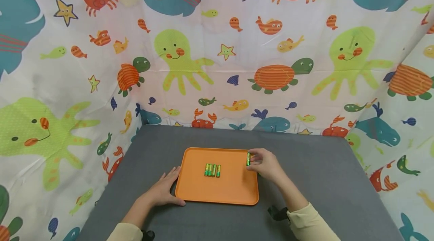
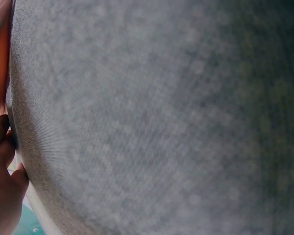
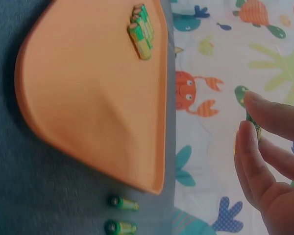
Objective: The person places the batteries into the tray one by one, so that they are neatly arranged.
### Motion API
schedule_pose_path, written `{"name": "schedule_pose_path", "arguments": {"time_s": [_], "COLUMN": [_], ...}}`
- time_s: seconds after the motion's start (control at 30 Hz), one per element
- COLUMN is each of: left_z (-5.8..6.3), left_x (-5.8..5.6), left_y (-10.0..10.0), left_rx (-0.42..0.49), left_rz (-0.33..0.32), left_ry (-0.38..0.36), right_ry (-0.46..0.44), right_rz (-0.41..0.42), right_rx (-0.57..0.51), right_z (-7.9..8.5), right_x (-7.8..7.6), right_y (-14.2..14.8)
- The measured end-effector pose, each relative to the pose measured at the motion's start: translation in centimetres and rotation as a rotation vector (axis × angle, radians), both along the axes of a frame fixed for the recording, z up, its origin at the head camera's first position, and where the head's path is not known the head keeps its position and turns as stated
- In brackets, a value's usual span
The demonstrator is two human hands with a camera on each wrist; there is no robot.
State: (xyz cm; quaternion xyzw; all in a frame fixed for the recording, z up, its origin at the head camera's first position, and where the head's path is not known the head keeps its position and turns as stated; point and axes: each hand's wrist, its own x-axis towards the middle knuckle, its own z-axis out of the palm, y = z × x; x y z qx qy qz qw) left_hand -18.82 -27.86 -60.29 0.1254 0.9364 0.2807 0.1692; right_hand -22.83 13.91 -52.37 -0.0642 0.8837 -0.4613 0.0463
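An orange tray (image 1: 234,188) lies on the dark grey table, with a short row of green-and-gold batteries (image 1: 212,170) standing out near its middle. My right hand (image 1: 266,163) pinches one more battery (image 1: 248,159) between thumb and fingertips, above the tray's right side. In the right wrist view that battery (image 3: 253,122) is mostly covered by the fingers. At the tray's left edge rests my left hand (image 1: 163,190), fingers spread along the side and thumb by the front corner. Only part of the left hand (image 2: 4,181) shows in the left wrist view.
Two loose batteries (image 3: 122,203) lie on the table beyond the tray's right edge; the hand mostly hides them in the head view. A curtain (image 1: 203,75) printed with sea animals hangs behind and beside the grey table (image 1: 322,180).
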Motion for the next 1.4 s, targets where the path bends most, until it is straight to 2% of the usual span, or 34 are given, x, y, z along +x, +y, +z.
{"name": "schedule_pose_path", "arguments": {"time_s": [0.4, 0.77, 1.07, 1.4], "left_z": [0.4, 0.4, 0.6, 0.5], "left_x": [-0.4, -0.4, -0.2, -0.4], "left_y": [0.0, 0.1, 0.2, 0.2], "left_rx": [0.007, -0.006, 0.004, -0.007], "left_rz": [0.0, 0.002, -0.004, 0.009], "left_ry": [-0.012, -0.011, -0.003, -0.017], "right_ry": [-0.042, -0.076, -0.096, -0.062], "right_rz": [0.03, 0.11, 0.121, 0.151], "right_rx": [-0.067, -0.126, -0.081, 0.019], "right_z": [-0.5, -2.9, -4.8, -6.9], "right_x": [-0.2, -1.1, -1.5, -1.7], "right_y": [-3.3, -6.1, -8.0, -9.4]}}
